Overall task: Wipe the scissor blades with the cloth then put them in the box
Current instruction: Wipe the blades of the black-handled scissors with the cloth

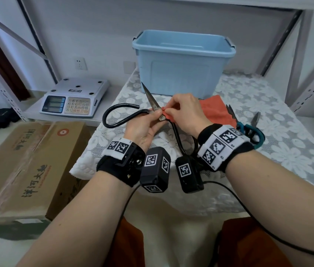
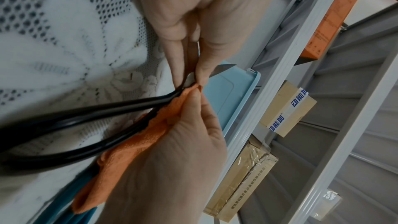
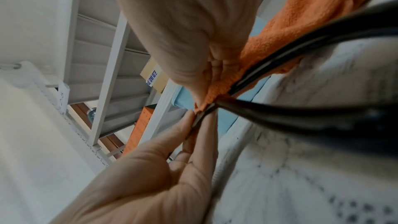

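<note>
Black-handled scissors (image 1: 153, 102) are held above the lace-covered table, their blades together and the tip pointing up and away to the left. My left hand (image 1: 158, 115) pinches the blades near the pivot between thumb and fingers (image 2: 183, 67). My right hand (image 1: 169, 112) pinches a fold of the orange cloth (image 1: 215, 110) against the blades just beside the left fingertips. The rest of the cloth (image 3: 301, 11) trails back onto the table. The light blue box (image 1: 183, 74) stands open right behind the hands. One handle loop (image 1: 113, 114) sticks out to the left.
A second pair of scissors with teal handles (image 1: 248, 130) lies on the table to the right of my right wrist. A white weighing scale (image 1: 75, 99) sits on a low shelf at left, a cardboard carton (image 1: 29, 166) in front of it. Metal rack posts (image 1: 296, 54) flank the table.
</note>
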